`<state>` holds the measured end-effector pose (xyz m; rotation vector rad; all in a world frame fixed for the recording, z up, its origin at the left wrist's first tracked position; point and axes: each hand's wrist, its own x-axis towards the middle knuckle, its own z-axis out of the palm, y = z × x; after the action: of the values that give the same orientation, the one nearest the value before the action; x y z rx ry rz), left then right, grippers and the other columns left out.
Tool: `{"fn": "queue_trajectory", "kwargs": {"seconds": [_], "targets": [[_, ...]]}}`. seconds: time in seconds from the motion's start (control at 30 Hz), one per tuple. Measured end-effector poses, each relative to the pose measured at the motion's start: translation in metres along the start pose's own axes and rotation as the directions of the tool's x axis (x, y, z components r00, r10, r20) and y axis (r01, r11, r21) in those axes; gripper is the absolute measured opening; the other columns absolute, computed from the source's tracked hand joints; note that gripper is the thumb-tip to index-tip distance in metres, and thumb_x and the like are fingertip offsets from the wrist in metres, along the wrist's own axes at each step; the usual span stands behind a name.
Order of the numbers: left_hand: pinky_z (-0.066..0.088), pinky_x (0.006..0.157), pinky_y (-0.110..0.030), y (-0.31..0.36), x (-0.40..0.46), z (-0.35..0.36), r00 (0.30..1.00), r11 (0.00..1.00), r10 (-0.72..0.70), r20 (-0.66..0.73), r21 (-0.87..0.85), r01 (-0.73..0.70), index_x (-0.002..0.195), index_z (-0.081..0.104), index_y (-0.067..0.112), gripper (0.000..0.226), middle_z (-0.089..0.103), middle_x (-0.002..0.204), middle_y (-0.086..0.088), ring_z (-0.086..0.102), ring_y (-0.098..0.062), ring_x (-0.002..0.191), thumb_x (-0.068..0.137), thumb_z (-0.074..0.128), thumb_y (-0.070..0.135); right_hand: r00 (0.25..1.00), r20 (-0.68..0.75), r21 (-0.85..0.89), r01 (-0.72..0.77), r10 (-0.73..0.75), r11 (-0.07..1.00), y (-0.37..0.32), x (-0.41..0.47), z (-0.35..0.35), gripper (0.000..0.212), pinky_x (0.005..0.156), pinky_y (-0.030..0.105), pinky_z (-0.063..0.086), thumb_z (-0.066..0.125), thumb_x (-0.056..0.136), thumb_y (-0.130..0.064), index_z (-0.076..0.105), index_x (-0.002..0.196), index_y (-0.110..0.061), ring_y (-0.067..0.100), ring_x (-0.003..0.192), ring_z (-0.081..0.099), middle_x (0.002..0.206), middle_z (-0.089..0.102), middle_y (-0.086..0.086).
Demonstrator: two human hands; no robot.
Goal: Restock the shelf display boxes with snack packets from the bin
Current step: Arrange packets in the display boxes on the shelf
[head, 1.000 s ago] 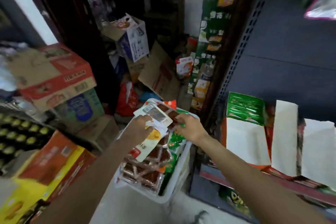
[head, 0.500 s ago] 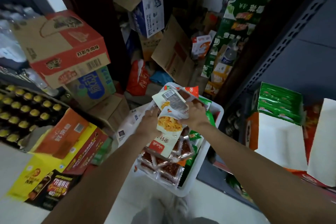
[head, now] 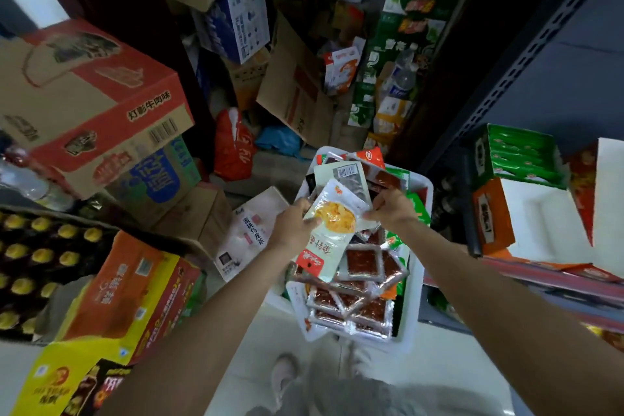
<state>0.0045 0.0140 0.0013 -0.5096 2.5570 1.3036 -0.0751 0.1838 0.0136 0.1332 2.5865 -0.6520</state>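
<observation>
Both hands have risen slightly from the bin (head: 417, 307) since a second ago, and the packets they hold are now fanned out more clearly — sorting, it seems, rather than grabbing. The left hand (head: 294, 223) pinches the pale packet (head: 332, 230) with the yellow picture by its left edge, thumb on the face; the right hand (head: 391, 206) pinches its right edge along with the packets stacked behind. All of it hangs just above the bin, which remains heaped with red packets (head: 351, 300). The boxes (head: 526, 216) on the shelf to the right — one showing a bare white inside — have received nothing; the carry across is not yet begun.
</observation>
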Motion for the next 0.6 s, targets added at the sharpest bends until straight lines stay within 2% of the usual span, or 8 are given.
{"fn": "queue_trajectory", "kwargs": {"seconds": [0.07,0.13,0.2,0.27,0.37,0.5,0.53,0.6], "targets": [[0.034,0.049,-0.019,0.001,0.002,-0.017,0.999,0.999,0.03,-0.015,-0.023,-0.031,0.09,0.045,0.013,0.011,0.058,0.087,-0.005,0.059,-0.02,0.078,0.094,0.055,0.017,1.0,0.017,0.17,-0.01,0.007,0.985,-0.006,-0.008,0.003,0.027,0.072,0.032,0.043,0.074,0.078,-0.014,0.05,0.066,-0.015,0.022,0.08,0.054,0.074,0.058,0.003],[0.031,0.047,-0.02,0.001,0.004,-0.031,0.997,0.997,0.074,-0.018,-0.021,-0.075,0.087,0.045,0.014,0.012,0.057,0.083,-0.005,0.054,-0.018,0.072,0.093,0.055,0.016,1.0,-0.001,0.357,-0.027,0.03,0.934,-0.012,-0.015,0.004,0.031,0.074,0.041,0.05,0.074,0.076,-0.005,0.049,0.062,-0.016,0.024,0.077,0.056,0.067,0.054,0.002],[0.031,0.051,-0.025,0.0,0.005,-0.045,0.996,0.998,0.065,-0.061,-0.016,-0.066,0.086,0.046,0.013,0.012,0.059,0.085,-0.007,0.054,-0.021,0.074,0.093,0.054,0.017,0.996,-0.049,0.468,-0.045,0.077,0.882,-0.017,-0.022,0.0,0.03,0.082,0.045,0.052,0.072,0.075,0.0,0.05,0.062,-0.015,0.028,0.081,0.06,0.071,0.058,0.005],[0.038,0.058,-0.026,-0.002,0.007,-0.058,0.985,0.998,-0.016,-0.173,-0.063,0.005,0.09,0.047,0.013,0.009,0.063,0.093,-0.011,0.058,-0.026,0.079,0.093,0.054,0.017,0.989,-0.075,0.546,-0.066,0.127,0.836,-0.019,-0.029,-0.008,0.027,0.084,0.046,0.054,0.067,0.079,0.003,0.052,0.064,-0.015,0.029,0.084,0.06,0.078,0.06,0.009],[0.041,0.062,-0.027,-0.002,0.009,-0.072,0.957,0.987,-0.081,-0.279,-0.156,0.038,0.098,0.052,0.008,0.01,0.066,0.104,-0.014,0.062,-0.029,0.09,0.094,0.055,0.016,0.991,-0.079,0.701,-0.021,0.106,0.713,-0.019,-0.036,-0.019,0.021,0.071,0.039,0.053,0.057,0.087,0.0,0.054,0.073,-0.015,0.025,0.079,0.057,0.08,0.059,0.01],[0.037,0.052,-0.011,0.013,0.013,-0.083,0.967,0.979,-0.049,-0.25,-0.203,-0.002,0.112,0.056,0.006,0.024,0.067,0.111,-0.009,0.063,-0.02,0.092,0.09,0.061,0.014,0.976,-0.215,0.695,0.126,0.038,0.708,-0.031,-0.042,-0.028,0.018,0.064,0.036,0.043,0.05,0.094,-0.013,0.054,0.078,-0.02,0.026,0.073,0.055,0.077,0.058,0.009],[0.04,0.057,-0.011,0.019,0.015,-0.084,0.971,0.978,-0.048,-0.235,-0.209,-0.003,0.113,0.058,0.008,0.026,0.067,0.111,-0.007,0.063,-0.019,0.091,0.088,0.062,0.014,0.961,-0.277,0.656,0.174,0.02,0.735,-0.036,-0.045,-0.03,0.016,0.064,0.037,0.044,0.05,0.095,-0.014,0.054,0.08,-0.02,0.024,0.071,0.054,0.075,0.057,0.007],[0.048,0.069,-0.024,0.031,0.016,-0.086,0.984,0.983,-0.019,-0.175,-0.185,-0.014,0.115,0.06,0.01,0.029,0.067,0.11,-0.007,0.064,-0.02,0.092,0.086,0.065,0.012,0.914,-0.405,0.569,0.279,-0.032,0.774,-0.047,-0.052,-0.035,0.011,0.063,0.036,0.047,0.052,0.094,-0.018,0.055,0.083,-0.018,0.021,0.069,0.055,0.074,0.057,0.004]]}}
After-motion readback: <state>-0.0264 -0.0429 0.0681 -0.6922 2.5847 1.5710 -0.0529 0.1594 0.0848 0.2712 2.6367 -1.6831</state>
